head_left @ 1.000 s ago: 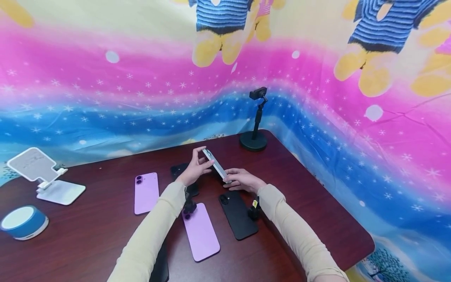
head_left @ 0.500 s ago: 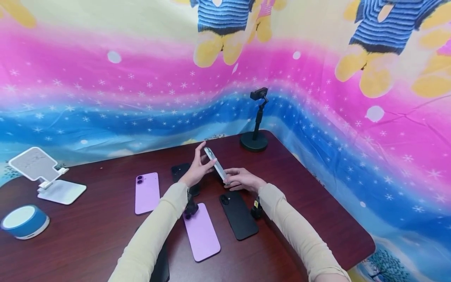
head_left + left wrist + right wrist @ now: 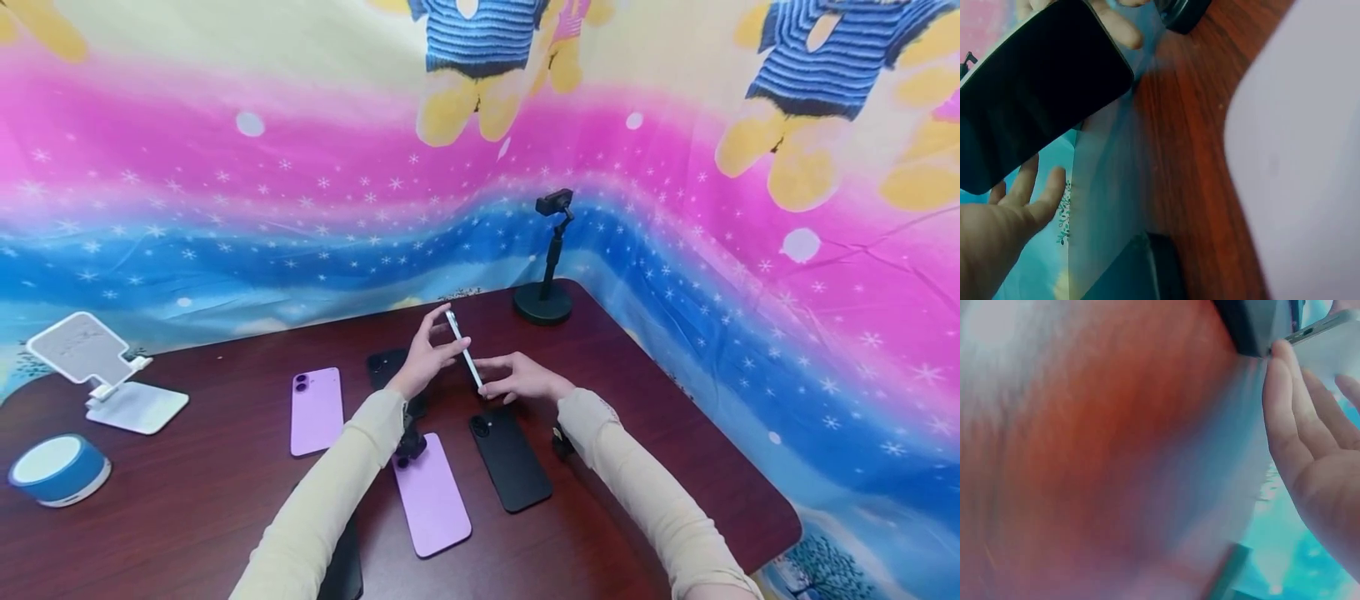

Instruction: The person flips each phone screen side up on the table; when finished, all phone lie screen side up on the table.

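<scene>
Tilted edge-on above the table, a pale-edged smartphone (image 3: 464, 354) is held between both hands in the head view. My left hand (image 3: 426, 358) grips its upper part, thumb on the near edge and fingers spread behind. At its lower end my right hand (image 3: 521, 379) pinches a corner between thumb and fingers. The phone's dark screen (image 3: 1041, 94) fills the upper left of the left wrist view. A black phone (image 3: 512, 462) lies just below the right hand, and a lilac phone (image 3: 435, 504) lies nearer. Under the left hand another dark phone (image 3: 382, 371) is partly hidden.
A second lilac phone (image 3: 317, 417) lies to the left. One more dark phone (image 3: 345, 567) shows beside the left sleeve. A white folding stand (image 3: 135, 407) and a blue-and-white round device (image 3: 60, 471) stand far left. A black camera stand (image 3: 543, 302) is at the back corner.
The held phone has turned edge-on and stands slightly steeper, so its broad face is no longer seen from the head. The right hand's fingers have shifted at its lower end.
</scene>
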Tool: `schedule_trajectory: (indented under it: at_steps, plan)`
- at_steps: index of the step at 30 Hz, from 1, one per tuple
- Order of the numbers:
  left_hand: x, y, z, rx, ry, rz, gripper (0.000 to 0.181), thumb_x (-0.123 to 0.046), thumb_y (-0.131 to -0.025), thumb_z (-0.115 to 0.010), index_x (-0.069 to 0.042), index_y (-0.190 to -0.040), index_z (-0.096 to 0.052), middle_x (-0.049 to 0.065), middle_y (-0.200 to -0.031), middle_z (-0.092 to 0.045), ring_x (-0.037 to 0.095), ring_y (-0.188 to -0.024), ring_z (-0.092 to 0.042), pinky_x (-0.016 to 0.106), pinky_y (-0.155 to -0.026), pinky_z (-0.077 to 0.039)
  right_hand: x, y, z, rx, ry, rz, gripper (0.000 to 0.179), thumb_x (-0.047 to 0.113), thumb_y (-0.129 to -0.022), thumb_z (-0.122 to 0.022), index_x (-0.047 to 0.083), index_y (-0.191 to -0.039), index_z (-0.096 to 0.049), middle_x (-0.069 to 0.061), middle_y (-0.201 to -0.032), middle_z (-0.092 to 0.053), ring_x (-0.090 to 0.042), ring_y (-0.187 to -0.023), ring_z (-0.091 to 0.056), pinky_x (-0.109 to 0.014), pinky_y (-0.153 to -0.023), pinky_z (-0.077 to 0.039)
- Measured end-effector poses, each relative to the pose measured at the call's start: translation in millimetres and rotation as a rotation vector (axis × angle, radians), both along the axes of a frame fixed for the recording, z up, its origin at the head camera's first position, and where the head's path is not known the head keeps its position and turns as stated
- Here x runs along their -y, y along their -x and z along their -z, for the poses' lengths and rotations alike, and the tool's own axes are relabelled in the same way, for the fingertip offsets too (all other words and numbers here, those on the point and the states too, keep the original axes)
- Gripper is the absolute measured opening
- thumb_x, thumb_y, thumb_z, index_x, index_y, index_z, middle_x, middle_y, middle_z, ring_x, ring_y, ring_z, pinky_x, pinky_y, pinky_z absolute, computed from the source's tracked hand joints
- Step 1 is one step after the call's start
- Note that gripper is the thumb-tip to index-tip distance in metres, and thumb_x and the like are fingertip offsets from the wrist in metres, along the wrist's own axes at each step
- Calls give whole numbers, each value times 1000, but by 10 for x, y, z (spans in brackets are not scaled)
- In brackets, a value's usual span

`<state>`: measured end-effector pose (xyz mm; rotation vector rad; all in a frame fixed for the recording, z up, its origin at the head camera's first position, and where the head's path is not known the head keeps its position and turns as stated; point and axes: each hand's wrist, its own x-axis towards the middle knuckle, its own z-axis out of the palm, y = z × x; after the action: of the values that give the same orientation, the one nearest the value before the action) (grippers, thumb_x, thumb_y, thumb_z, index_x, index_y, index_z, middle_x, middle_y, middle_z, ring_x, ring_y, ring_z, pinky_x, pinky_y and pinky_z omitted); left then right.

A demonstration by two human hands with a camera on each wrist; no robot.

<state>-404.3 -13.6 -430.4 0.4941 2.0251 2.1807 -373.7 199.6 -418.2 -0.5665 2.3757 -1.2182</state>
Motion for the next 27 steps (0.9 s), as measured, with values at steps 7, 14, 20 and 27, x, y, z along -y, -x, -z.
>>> schedule_trajectory:
  at_steps: [7,14,20,27]
  plan:
    - [-40,-35,-8,-30,8,-47,68,-17,-91,-66,-26,-147,-29,21,-140,-39,42,-121,-54,60,-99,-43,82,-143,-202,-189,-126,5,61,17,-88,-69,17,-144,-44,-11,-121,-67,-16,-85,-70,-32,-71,-58]
    - [-97,-55,-4,-62,11,-132,76,-13,-90,-67,-12,-150,-22,25,-142,-35,43,-122,-50,49,-103,-45,113,-259,-255,-193,-124,10,70,6,-92,-62,23,-151,-29,-17,-115,-66,-16,-81,-71,-30,-68,-59]
    - [-118,-64,-26,39,39,-179,89,-18,-85,-73,-8,-152,-15,25,-141,-32,40,-121,-49,48,-101,-46,110,-296,-250,-254,-149,-14,77,3,-93,-60,26,-154,-20,-18,-114,-63,-20,-80,-71,-29,-68,-59]
    - [-185,-104,-58,73,2,-192,88,-13,-82,-76,-13,-150,-20,23,-138,-32,35,-115,-51,55,-92,-50,160,-304,-192,-312,-169,97,64,13,-96,-58,21,-152,-29,-12,-112,-64,-14,-65,-69,-25,-62,-58]
